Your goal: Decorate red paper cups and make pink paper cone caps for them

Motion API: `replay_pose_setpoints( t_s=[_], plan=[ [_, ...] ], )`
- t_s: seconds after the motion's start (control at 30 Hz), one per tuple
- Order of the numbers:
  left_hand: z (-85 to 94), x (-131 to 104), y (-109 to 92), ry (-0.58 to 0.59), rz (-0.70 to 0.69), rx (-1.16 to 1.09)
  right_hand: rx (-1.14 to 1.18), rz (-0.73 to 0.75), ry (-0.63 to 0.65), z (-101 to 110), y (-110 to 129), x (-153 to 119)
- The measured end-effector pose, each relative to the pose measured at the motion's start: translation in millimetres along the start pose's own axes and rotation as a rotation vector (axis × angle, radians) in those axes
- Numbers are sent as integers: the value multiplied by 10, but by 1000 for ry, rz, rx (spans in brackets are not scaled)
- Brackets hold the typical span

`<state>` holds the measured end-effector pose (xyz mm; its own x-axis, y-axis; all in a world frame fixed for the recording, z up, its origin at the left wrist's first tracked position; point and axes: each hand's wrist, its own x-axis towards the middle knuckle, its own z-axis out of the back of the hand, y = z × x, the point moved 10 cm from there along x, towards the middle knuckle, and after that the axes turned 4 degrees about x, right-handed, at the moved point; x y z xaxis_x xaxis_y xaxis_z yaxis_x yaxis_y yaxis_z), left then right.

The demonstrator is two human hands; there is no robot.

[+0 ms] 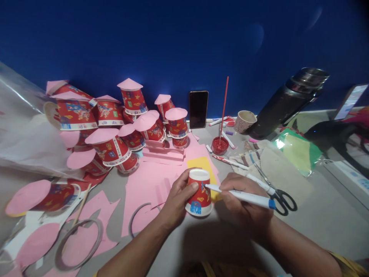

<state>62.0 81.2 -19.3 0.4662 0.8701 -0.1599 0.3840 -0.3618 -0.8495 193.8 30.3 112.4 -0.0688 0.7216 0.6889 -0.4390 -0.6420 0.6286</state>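
Observation:
A red paper cup [203, 197] with a white base and blue and yellow drawings stands upside down at the lower middle. Its left side is held by my left hand [179, 198], thumb on the front. My right hand [242, 196] grips a white marker [245, 197] with a blue end, and the tip touches the front of the cup near its top. Just behind the cup lies a yellow sheet [200, 164] on pink paper [150, 177]. Beside my right hand are another white marker [261, 184] and scissors with black handles [284, 201].
Several red cups with pink paper cones [111, 152] are stacked at the left. A phone [198, 109] leans on the blue wall. A red pot [220, 146] holding a stick, a patterned cup [245, 121] and a black flask [285, 102] stand right of it. Tape rings [98, 234] lie lower left.

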Motion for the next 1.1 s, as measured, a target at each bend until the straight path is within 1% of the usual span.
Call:
replay_pose_setpoints(
  t_s=[0.13, 0.37, 0.73, 1.0, 1.1],
  plan=[
    [15, 5, 25, 5, 0, -7, -23, -21, -38, 32, -62, -11],
    [-11, 1, 1, 16, -8, -13, -40, 58, -12, -12, 15, 16],
    [-25, 8, -18, 32, -25, -32, -17, 68, 44, -34, 42, 71],
    [-8, 17, -14, 19, -9, -51, -11, 59, 61, -39, 44, 87],
    [8, 13, -2, 11, -1, -54, -12, 70, 38, -20, 53, 91]
  ],
)
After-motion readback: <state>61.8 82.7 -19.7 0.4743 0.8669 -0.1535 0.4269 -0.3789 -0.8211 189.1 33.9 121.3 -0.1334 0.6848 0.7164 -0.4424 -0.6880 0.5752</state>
